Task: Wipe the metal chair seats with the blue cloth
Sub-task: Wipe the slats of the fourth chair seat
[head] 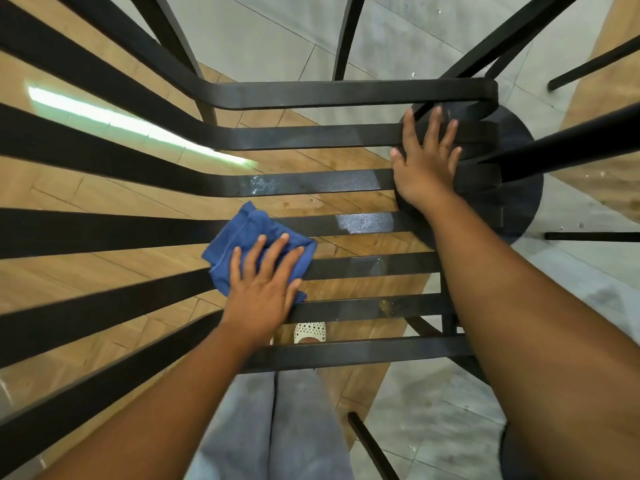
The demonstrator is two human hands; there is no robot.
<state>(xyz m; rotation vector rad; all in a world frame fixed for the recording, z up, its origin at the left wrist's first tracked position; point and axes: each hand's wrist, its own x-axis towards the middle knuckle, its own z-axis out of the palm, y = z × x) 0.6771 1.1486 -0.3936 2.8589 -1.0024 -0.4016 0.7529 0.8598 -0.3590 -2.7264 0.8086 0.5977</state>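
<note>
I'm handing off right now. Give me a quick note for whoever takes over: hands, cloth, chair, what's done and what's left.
Left hand: flat, fingers straight, pressing the blue cloth onto the middle seat slats.
Right hand: open, braced flat on the seat's far right side.
Done: cannot tell which slats are wiped.
Left: wet patches show on slats right of and beyond the cloth; wipe those, then the rest of the seat.

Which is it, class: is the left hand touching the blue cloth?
Touching. The head view shows the left hand lying flat, fingers spread, directly on the blue cloth.
</note>
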